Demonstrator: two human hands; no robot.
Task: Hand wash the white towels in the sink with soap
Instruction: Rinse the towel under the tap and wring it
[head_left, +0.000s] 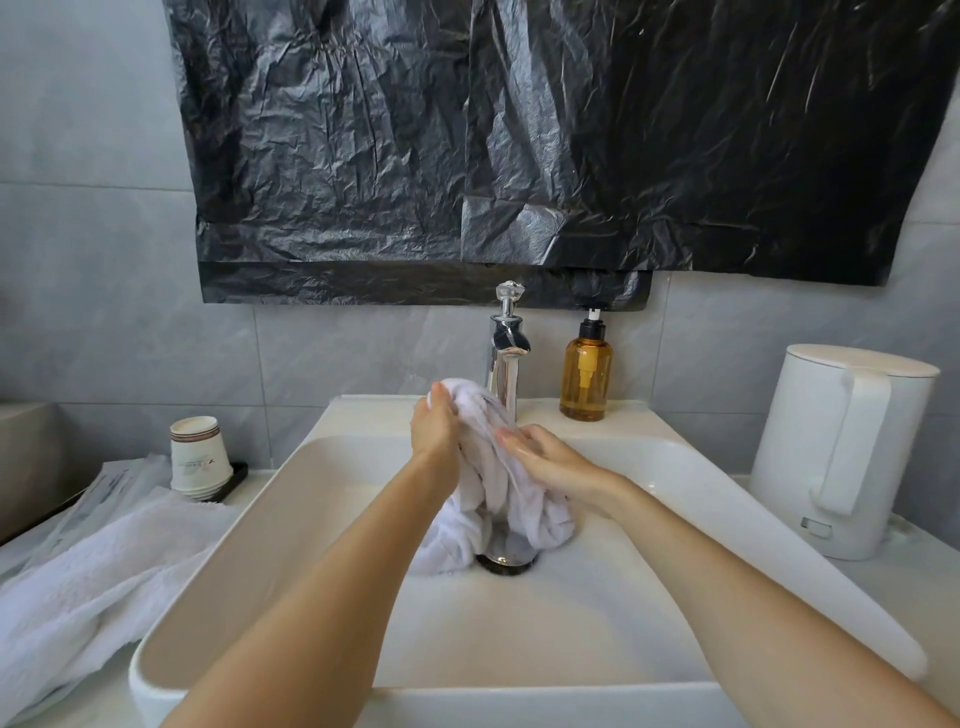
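A wet white towel (493, 483) hangs bunched over the white sink (597, 613), its lower end resting by the metal drain (508, 561). My left hand (436, 428) grips the towel's top, just left of the chrome tap (505, 364). My right hand (550, 460) lies against the towel's right side with its fingers fairly straight. An amber pump bottle of soap (586, 376) stands on the sink's back ledge, right of the tap. A second white towel (88, 587) lies on the counter at the left, draped over the sink's left rim.
A stack of paper cups (200, 457) stands on a small black tray left of the sink, beside wrapped packets. A white electric kettle (841, 447) stands on the counter at the right. Black plastic sheeting (519, 145) covers the wall above the tap.
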